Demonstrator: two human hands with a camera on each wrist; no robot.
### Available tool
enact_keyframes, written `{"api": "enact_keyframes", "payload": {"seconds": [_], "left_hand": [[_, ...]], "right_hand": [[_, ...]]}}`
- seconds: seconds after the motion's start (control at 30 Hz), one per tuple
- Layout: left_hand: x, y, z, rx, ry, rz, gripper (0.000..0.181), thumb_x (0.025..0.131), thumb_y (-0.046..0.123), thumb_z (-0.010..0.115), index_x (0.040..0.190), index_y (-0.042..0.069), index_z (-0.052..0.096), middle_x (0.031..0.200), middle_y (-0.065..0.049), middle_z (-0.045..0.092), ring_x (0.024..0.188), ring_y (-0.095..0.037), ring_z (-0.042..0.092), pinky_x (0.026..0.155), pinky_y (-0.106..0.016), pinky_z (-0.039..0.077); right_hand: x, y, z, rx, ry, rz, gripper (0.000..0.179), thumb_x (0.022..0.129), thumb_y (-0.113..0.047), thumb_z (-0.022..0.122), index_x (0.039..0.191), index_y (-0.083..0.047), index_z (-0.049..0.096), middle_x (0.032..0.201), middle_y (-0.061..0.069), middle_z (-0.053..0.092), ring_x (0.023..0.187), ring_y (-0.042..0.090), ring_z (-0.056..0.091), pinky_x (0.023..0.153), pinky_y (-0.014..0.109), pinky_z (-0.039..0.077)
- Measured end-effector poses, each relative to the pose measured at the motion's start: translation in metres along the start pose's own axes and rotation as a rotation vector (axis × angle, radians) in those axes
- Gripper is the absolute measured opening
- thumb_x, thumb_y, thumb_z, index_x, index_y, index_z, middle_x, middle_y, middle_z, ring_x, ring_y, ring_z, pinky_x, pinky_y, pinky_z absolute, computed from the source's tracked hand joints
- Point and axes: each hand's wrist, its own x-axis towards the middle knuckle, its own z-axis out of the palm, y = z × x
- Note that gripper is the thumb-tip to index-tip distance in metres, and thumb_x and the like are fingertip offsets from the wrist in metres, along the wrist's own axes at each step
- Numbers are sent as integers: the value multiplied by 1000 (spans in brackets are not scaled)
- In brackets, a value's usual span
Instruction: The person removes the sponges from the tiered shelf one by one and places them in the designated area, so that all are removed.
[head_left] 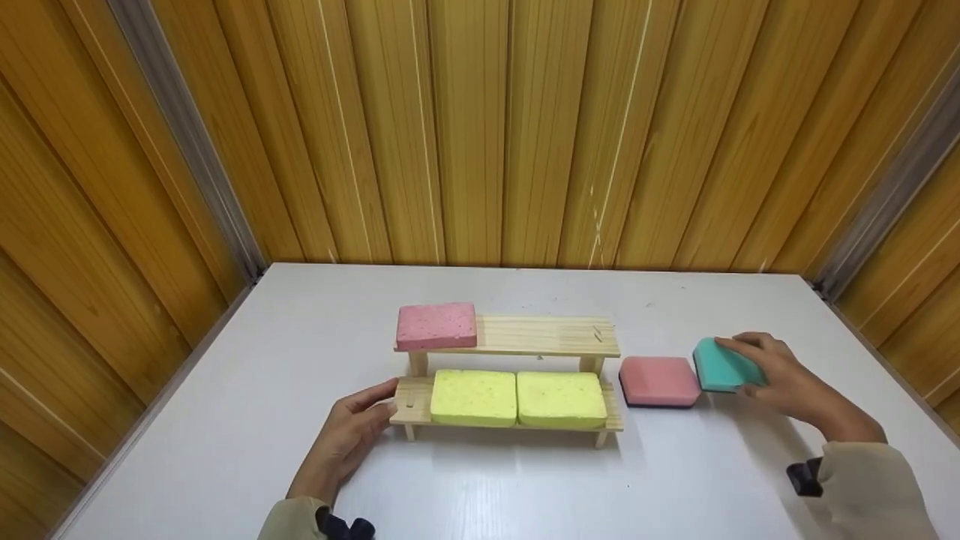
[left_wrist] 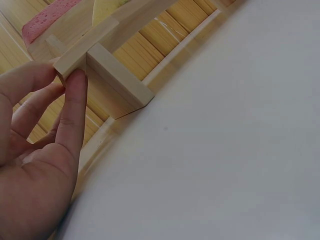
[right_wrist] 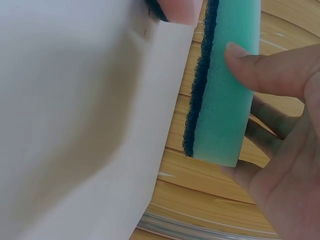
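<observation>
A small two-step wooden shelf (head_left: 546,335) stands mid-table. My left hand (head_left: 352,431) pinches the left end of its lower board (left_wrist: 85,52), thumb and fingers on the board's edge. Two yellow sponges (head_left: 474,397) lie side by side on that lower step. One pink porous sponge (head_left: 436,326) sits at the left of the upper step. To the right of the shelf, my right hand (head_left: 780,382) grips a teal sponge (head_left: 724,367) by its sides; its dark scouring layer (right_wrist: 201,80) shows in the right wrist view. Whether it touches the table I cannot tell.
A pink sponge with a dark underside (head_left: 658,381) lies on the white table (head_left: 525,487) between the shelf and the teal sponge. Wood-patterned panels (head_left: 540,135) rise behind the table and on both sides.
</observation>
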Motion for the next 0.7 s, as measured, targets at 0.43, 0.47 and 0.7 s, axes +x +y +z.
{"api": "enact_keyframes", "payload": {"seconds": [0.43,0.47,0.7], "left_hand": [[-1,-2,-1,-4,-29,-2,55,87,4,64,139,-2,46,147,-21,40,119,-20,57,101,-28,50],[-1,-2,-1,-4,-30,-1,55,87,4,64,139,-2,46,147,-21,39,119,-20,58,101,-28,50],[1,-1,-1,-19,-26,5,55,87,3,65,138,-4,46,145,-20,43,117,-19,59,100,-28,51]], "right_hand": [[-3,11,1,-31,11,-22,62,80,8,63,139,2,43,136,33,32,121,52,32,93,77,33],[-3,12,2,-32,9,-19,62,80,8,63,139,1,43,136,33,32,121,52,32,93,77,33],[-1,14,3,-36,-12,1,63,81,9,61,140,1,42,137,33,30,122,54,31,94,77,32]]}}
